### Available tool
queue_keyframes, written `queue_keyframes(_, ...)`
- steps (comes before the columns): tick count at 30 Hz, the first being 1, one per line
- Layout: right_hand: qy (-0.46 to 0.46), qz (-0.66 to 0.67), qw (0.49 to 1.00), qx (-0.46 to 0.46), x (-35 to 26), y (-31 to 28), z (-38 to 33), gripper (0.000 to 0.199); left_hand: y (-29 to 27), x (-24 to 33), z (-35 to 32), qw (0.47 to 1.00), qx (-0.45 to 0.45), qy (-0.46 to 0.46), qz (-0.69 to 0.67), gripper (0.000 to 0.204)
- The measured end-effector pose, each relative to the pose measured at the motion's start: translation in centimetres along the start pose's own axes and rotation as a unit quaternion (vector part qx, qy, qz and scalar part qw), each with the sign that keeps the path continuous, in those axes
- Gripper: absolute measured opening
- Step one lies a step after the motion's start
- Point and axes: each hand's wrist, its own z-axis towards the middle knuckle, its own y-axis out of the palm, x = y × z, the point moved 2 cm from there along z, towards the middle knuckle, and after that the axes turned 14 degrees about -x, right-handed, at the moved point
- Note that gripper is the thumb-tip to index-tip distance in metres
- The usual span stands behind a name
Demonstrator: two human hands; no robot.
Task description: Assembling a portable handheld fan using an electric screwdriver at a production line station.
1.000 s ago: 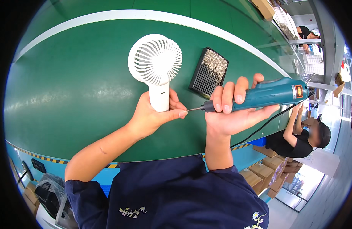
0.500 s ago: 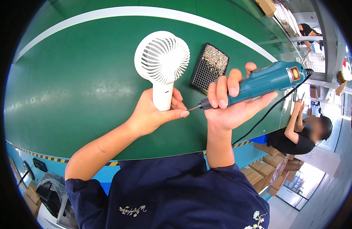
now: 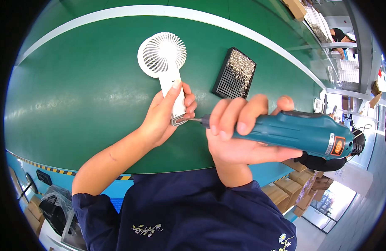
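Note:
A white handheld fan [image 3: 163, 58] points away from me, its round slatted head at the far end. My left hand [image 3: 158, 115] is closed round its handle, thumb laid along the top. At the handle's near end a small grey-edged, loop-like part [image 3: 179, 120] shows. My right hand [image 3: 235, 142] grips a teal electric screwdriver [image 3: 299, 136], held nearly level with its bit pointing left. The bit's tip reaches the handle's near end; whether it sits in a screw I cannot tell. A black tray [image 3: 222, 82] with a grid of holes and many small screws [image 3: 243, 67] lies beyond my right hand.
The green table [image 3: 76, 104] has a white strip [image 3: 130, 11] curving along its far side. Cardboard boxes [image 3: 285, 190] stand on the floor at the lower right. Another person [image 3: 322, 162] is mostly hidden behind the screwdriver. A black bag-like thing [image 3: 55, 213] sits at the lower left.
My left hand has shifted the fan left and tilted it, with its thumb now on top of the handle. The screwdriver has moved left and down, its bit now at the handle's end.

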Motion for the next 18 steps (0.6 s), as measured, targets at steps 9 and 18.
queue_keyframes(9, 0.029, 0.000, 0.999, 0.021, 2.5, -0.6, -0.3, 0.096, -0.1, 0.0, -0.2, 0.999, 0.003, -0.003, 0.032, 0.031)
queue_keyframes(18, 0.010, -0.012, 1.000, -0.007, 1.2, -0.4, 0.1, 0.091, 0.1, 0.0, -0.2, 0.999, -0.002, 0.004, 0.046, 0.022)
